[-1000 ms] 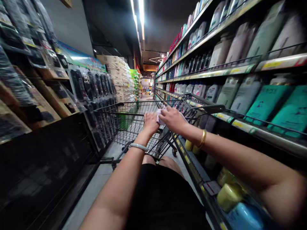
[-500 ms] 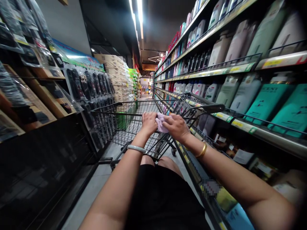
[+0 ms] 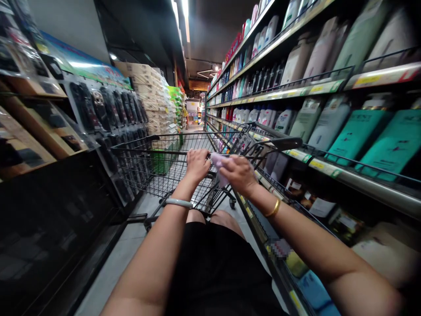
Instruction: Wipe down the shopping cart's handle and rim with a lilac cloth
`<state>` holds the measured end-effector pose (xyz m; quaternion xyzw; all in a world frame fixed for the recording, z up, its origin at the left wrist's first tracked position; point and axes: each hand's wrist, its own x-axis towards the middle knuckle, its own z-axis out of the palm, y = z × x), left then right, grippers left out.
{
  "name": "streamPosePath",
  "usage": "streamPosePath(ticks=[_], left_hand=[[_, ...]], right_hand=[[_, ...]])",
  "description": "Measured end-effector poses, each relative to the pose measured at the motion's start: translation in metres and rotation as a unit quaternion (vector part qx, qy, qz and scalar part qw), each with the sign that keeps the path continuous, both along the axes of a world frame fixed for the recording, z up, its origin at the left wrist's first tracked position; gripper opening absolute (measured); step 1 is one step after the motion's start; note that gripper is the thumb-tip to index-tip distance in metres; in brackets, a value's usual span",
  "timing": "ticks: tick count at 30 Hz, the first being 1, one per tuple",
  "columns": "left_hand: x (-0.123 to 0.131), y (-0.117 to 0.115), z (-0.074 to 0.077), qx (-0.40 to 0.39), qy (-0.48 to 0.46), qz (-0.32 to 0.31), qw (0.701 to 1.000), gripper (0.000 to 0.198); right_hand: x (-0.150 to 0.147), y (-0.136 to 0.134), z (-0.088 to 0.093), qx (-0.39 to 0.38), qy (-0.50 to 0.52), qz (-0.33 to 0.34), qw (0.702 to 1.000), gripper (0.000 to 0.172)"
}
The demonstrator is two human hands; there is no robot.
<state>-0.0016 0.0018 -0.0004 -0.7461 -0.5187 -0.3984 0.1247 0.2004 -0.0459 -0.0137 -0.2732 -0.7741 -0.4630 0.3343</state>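
Note:
A black wire shopping cart (image 3: 154, 162) stands in the aisle in front of me. My left hand (image 3: 196, 165) is closed round the cart's handle bar. My right hand (image 3: 239, 174) sits just to the right of it, fingers closed on a pale pink cloth (image 3: 219, 164) pressed against the handle. A light bangle rings my left wrist and a gold one my right. The cart's basket looks bare except for something green seen through the mesh.
Shelves of bottles and teal boxes (image 3: 358, 131) run along the right, close to my right arm. On the left hang packaged dark goods (image 3: 108, 109) above a black counter (image 3: 49, 228). Stacked cartons (image 3: 148, 96) stand further down the aisle floor (image 3: 131, 245).
The cart and I have moved forward along the aisle; shelves slid past on both sides. My right hand shifted slightly on the handle with the cloth, which now hangs lower.

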Motion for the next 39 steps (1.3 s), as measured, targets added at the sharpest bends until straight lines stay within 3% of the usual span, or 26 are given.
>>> streamPosePath(ticks=[2, 4, 8, 10, 17, 19, 24, 26, 31, 33, 37, 39], left_hand=[[0.000, 0.000, 0.001, 0.001, -0.001, -0.003, 1.000, 0.026], [-0.001, 0.000, 0.002, 0.003, 0.001, -0.005, 1.000, 0.026], [-0.001, 0.000, 0.001, 0.006, 0.000, 0.001, 1.000, 0.026], [0.000, 0.000, 0.000, 0.006, -0.004, 0.005, 1.000, 0.026], [-0.002, -0.001, 0.002, 0.011, 0.003, 0.003, 1.000, 0.029], [-0.002, -0.001, 0.002, 0.013, 0.005, 0.001, 1.000, 0.029], [-0.002, 0.002, 0.001, 0.018, 0.004, 0.009, 1.000, 0.029], [-0.001, 0.002, 0.001, 0.017, 0.003, 0.009, 1.000, 0.029], [-0.001, 0.000, 0.002, 0.010, 0.004, 0.009, 1.000, 0.029], [-0.001, -0.001, 0.003, 0.010, 0.003, 0.009, 1.000, 0.029], [-0.001, -0.002, 0.003, 0.009, 0.002, 0.013, 1.000, 0.027], [-0.001, -0.002, 0.003, 0.006, 0.002, 0.012, 1.000, 0.027]], right_hand=[[-0.002, -0.002, -0.009, -0.026, -0.077, 0.016, 0.997, 0.016], [0.001, -0.002, -0.006, -0.039, -0.086, 0.018, 0.995, 0.016], [0.014, 0.002, 0.028, -0.025, 0.067, -0.013, 0.997, 0.014], [0.019, 0.003, 0.037, -0.024, 0.107, -0.031, 0.993, 0.015], [0.022, -0.014, 0.000, -0.079, -0.101, -0.039, 0.991, 0.025], [0.030, -0.018, 0.009, -0.059, -0.073, -0.049, 0.994, 0.026], [0.051, -0.017, 0.049, 0.017, 0.128, -0.066, 0.989, 0.020], [0.053, -0.016, 0.046, 0.033, 0.137, -0.056, 0.988, 0.019], [0.051, -0.017, 0.021, 0.014, -0.017, -0.029, 0.999, 0.014], [0.055, -0.018, 0.031, 0.012, 0.024, -0.036, 0.999, 0.015], [0.065, -0.020, 0.073, 0.016, 0.171, -0.067, 0.983, 0.020], [0.066, -0.019, 0.081, 0.023, 0.172, -0.081, 0.981, 0.021]])
